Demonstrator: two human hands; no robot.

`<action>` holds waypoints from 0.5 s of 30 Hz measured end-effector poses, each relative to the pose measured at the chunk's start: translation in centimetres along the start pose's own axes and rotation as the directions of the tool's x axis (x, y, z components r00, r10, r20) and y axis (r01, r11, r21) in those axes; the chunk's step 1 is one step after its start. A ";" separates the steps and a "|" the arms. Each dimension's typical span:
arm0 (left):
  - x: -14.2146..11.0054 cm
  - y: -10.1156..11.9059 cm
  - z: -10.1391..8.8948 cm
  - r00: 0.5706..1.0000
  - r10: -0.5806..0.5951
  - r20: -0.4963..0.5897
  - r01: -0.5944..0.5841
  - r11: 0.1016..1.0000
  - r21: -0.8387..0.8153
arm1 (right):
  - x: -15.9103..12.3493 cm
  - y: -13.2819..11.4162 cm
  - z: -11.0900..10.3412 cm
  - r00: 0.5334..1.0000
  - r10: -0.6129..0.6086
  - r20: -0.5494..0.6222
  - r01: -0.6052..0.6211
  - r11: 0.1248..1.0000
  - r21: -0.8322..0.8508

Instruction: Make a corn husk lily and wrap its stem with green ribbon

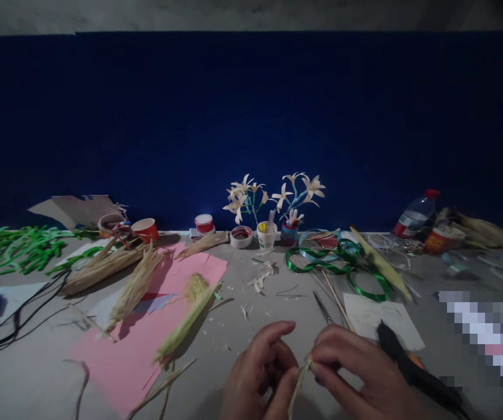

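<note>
Near the front edge of the view, my right hand (356, 370) pinches the upper end of a narrow pale corn husk strip (300, 382) between thumb and fingers. The strip's lower part runs down along the thumb of my left hand (262, 373), whose fingers are curled, the index finger raised away from it. Just beyond my right hand lie scissors (322, 307), their handles hidden behind it, and a thin stick (336, 298). White husk scraps (260, 281) are scattered ahead of my hands.
Pink paper (120, 356) with corn husks (187, 324) lies left. White husk flowers (245, 195) stand in cups at the back. Right are green ribbon (321, 263), a white sheet (382, 319), a black tool (412, 367) and a plastic bottle (415, 216); green stems (28, 248) lie far left.
</note>
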State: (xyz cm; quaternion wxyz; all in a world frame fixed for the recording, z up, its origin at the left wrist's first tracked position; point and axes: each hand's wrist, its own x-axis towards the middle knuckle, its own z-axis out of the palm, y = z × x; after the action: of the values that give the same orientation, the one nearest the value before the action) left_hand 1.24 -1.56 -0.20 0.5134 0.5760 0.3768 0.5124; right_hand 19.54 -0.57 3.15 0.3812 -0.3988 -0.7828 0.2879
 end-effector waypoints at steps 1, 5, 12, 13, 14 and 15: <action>0.0 0.1 0.0 1.000 -0.011 0.004 0.011 1.000 -0.028 | 0.1 0.2 0.0 1.000 0.008 -0.001 -0.008 0.999 0.033; 0.2 0.7 0.4 0.996 -0.088 0.023 0.091 0.980 -0.177 | 0.0 1.2 0.4 0.995 0.102 0.019 -0.103 0.959 0.262; 0.4 0.9 0.9 0.982 -0.188 0.021 0.180 0.893 -0.413 | -0.8 1.1 2.9 0.929 0.369 -0.034 -0.221 0.624 0.750; 0.4 0.9 1.0 0.980 -0.198 0.032 0.191 0.876 -0.442 | -0.8 1.0 3.2 0.915 0.401 -0.046 -0.217 0.586 0.781; 0.4 0.7 1.0 0.979 -0.202 0.042 0.198 0.861 -0.468 | -0.8 0.8 3.5 0.905 0.421 -0.054 -0.211 0.556 0.804; 0.4 0.6 1.0 0.978 -0.201 0.054 0.200 0.846 -0.494 | -0.7 0.8 3.8 0.900 0.431 -0.061 -0.200 0.536 0.820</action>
State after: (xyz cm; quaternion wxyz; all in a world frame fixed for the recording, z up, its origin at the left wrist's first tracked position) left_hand 2.25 -1.47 0.52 0.6948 0.3821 0.2904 0.5356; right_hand 17.02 -1.36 0.26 0.5569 -0.3552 -0.4283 0.6166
